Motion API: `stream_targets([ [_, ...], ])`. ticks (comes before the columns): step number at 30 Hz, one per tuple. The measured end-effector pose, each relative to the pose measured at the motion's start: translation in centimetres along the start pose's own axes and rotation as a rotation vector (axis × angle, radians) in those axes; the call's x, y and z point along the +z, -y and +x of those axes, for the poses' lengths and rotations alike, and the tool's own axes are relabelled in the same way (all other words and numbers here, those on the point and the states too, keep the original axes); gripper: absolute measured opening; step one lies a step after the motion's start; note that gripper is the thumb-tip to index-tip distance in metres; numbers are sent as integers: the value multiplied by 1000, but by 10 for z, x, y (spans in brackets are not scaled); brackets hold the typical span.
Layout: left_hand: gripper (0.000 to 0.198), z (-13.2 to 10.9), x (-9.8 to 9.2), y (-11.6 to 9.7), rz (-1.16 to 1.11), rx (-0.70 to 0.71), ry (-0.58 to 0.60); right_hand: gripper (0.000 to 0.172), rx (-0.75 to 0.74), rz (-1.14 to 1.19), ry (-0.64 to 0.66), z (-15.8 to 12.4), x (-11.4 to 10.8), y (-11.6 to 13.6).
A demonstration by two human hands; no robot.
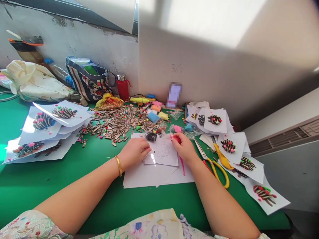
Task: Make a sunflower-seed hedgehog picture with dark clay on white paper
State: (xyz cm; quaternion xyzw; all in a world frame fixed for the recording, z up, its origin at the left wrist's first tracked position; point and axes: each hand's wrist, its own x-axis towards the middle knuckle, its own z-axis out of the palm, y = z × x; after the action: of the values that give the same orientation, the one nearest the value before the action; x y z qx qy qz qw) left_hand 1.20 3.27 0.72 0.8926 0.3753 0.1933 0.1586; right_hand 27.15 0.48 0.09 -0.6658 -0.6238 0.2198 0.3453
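White paper [161, 159] showing a dotted animal outline [162, 151] is lying between the left hand [136, 150], curling over its left edge, and the right hand [183, 146], curling beside its far-right corner; any grip is unclear.

Background Sundries

At far left lay a cream cloth bag [41, 84]; between it and a striped handbag [83, 79] slanted a clear plastic bottle [57, 72], blue-capped. Beside the handbag stood a red thermos [123, 89] with a silver lid. A phone [173, 95], blurred, stood against a pale panel [219, 76], below handwritten numerals [176, 68]. At right ran a louvred grille [284, 135].
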Motion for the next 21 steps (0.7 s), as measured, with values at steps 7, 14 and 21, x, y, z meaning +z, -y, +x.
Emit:
stream_targets([
  [7, 22, 0, 0, 3, -19, 21, 34, 26, 4, 8, 4, 1, 0, -1],
  [14, 17, 0, -1, 1, -98, -34, 28, 25, -6, 5, 20, 0, -1, 3],
  [21, 13, 0, -3, 1, -40, -4, 79, 24, -10, 0, 24, 0, -1, 3],
])
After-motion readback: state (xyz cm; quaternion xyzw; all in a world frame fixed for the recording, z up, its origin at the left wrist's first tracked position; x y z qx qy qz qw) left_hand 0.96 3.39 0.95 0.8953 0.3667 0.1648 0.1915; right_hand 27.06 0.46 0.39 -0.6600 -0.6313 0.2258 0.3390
